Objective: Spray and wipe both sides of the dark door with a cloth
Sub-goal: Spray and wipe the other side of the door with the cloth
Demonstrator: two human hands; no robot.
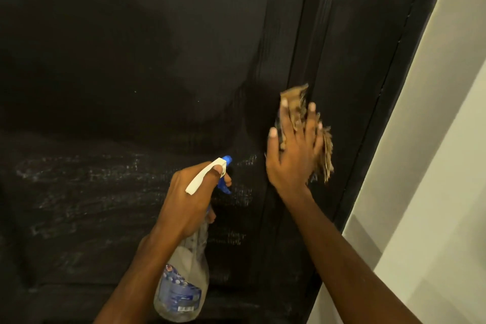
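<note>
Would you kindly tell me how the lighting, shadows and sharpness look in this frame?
Head view: dim, warm light; a broad curved shadow crosses the upper dark door; pale streaks catch light lower down; the wall at right is brightest; the cloth under the right hand looks slightly soft; the label of the spray bottle in the left hand is unreadable.

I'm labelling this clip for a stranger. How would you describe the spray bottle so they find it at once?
Start at the big dark door filling the view. Low in front of it, the left hand grips the bottle by its neck. Clear plastic, blue label, white head and blue nozzle set it apart from the tan cloth under the right hand.
</note>
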